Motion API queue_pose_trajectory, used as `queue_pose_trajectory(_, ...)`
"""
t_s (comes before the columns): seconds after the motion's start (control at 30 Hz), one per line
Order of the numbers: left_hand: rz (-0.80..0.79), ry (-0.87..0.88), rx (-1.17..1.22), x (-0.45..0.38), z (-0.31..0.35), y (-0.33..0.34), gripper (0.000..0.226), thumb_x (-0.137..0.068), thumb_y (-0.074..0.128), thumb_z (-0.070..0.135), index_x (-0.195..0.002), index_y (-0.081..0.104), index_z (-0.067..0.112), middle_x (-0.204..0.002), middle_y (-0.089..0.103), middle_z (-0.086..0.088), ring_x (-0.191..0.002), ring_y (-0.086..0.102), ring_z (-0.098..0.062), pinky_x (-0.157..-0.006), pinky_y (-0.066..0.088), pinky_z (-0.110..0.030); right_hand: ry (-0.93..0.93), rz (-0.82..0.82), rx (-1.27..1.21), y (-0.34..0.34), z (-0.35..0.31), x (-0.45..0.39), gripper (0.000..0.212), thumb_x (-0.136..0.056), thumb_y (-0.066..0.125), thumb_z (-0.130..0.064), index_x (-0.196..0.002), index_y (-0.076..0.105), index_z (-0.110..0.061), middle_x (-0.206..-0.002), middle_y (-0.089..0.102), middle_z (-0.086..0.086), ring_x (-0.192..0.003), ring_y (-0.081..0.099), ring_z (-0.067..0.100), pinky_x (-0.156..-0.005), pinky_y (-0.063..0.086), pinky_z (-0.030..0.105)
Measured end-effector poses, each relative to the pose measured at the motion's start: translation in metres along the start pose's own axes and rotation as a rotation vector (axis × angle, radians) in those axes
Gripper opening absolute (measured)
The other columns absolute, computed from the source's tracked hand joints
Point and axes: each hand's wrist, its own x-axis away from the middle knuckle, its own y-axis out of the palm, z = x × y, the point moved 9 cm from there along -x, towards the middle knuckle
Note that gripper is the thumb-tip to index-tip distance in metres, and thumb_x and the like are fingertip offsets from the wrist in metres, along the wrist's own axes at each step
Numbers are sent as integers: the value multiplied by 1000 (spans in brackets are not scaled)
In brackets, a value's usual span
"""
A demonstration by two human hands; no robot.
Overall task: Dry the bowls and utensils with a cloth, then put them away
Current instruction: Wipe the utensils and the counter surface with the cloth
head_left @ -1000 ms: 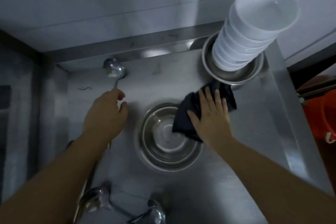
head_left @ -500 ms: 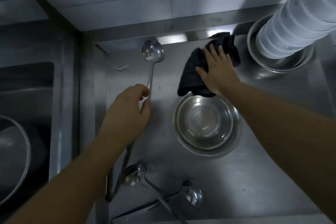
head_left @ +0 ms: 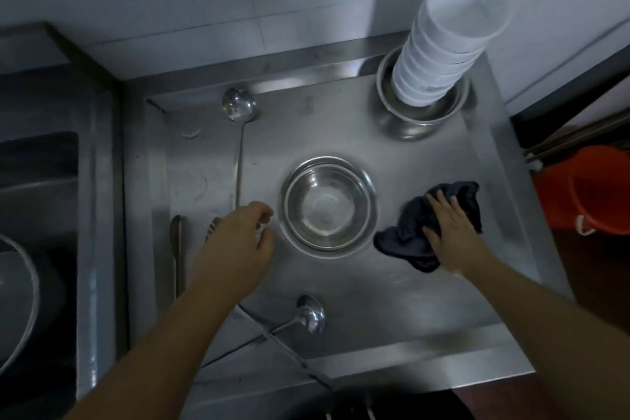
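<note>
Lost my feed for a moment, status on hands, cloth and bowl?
Left hand open, empty, beside steel bowl. Right hand flat on dark cloth, on counter. Ladle lies loose, nothing blocking.

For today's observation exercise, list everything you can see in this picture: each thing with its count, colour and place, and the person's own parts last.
Counter: one, steel, centre.
Metal bowls: a nested steel stack, mid-counter.
White bowls: one tall stack, in a steel bowl, far right corner.
Cloth: one, dark, right of the metal bowls.
Ladles: three, steel; far ladle, near ladle, third crossing it, bowl hidden.
Utensils: at least two, left edge, partly hidden.
Sink: one, steel, left.
Bucket: one, orange, right.
Left hand: open, beside the metal bowls.
Right hand: flat on the cloth.
</note>
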Motion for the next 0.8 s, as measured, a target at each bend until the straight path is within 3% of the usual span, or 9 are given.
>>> queue_pose_trajectory(0.13,-3,-42,-21,31,16,16,25,-101,63,23,-126,63,29,-118,68,11,-105,62,-6,-86,45,-24,-17,-70,115,5,39,46,71,-111,50,-21,-168,9,-13,-177,0,9,-163,-3,32,-130,3,38)
queue_pose_trajectory(0.3,7,-88,-29,66,50,28,24,-100,63,18,-124,66,21,-113,68,6,-105,65,-15,-88,50,-32,-4,-115,277,20,69,100,73,-113,43,-23,-168,-4,-15,-177,-10,9,-164,-1,30,-130,0,34)
queue_pose_trajectory(0.4,15,-116,-49,85,69,32,25,-101,62,17,-125,65,19,-112,66,3,-103,65,-17,-90,52,-35,95,-178,284,24,79,129,72,-112,42,-20,-169,-2,-14,-177,-7,8,-162,10,30,-131,12,37)
queue_pose_trajectory(0.5,19,-152,-75,100,79,36,27,-102,61,19,-129,63,20,-113,66,4,-101,65,-18,-89,54,-36,175,-203,261,23,81,158,66,-113,36,-32,-169,7,-13,-178,2,9,-160,18,31,-127,29,44)
queue_pose_trajectory(0.6,-9,-176,-81,118,85,46,28,-102,60,22,-130,63,23,-113,67,5,-101,65,-17,-90,56,-39,170,-231,317,29,86,180,78,-110,31,-54,-169,3,-11,-177,0,16,-161,14,37,-128,22,46)
queue_pose_trajectory(0.7,-34,-216,-105,137,82,55,29,-101,61,24,-130,63,23,-112,69,5,-101,66,-19,-92,57,-43,170,-266,373,29,88,182,84,-108,28,-61,-169,1,-10,-176,-2,18,-160,15,38,-128,19,46)
queue_pose_trajectory(0.8,-65,-252,-160,155,66,58,30,-100,59,26,-129,63,25,-113,71,4,-100,66,-20,-90,56,-42,162,-233,449,14,72,177,82,-105,34,-62,-164,23,-6,-170,27,20,-149,38,35,-119,35,41)
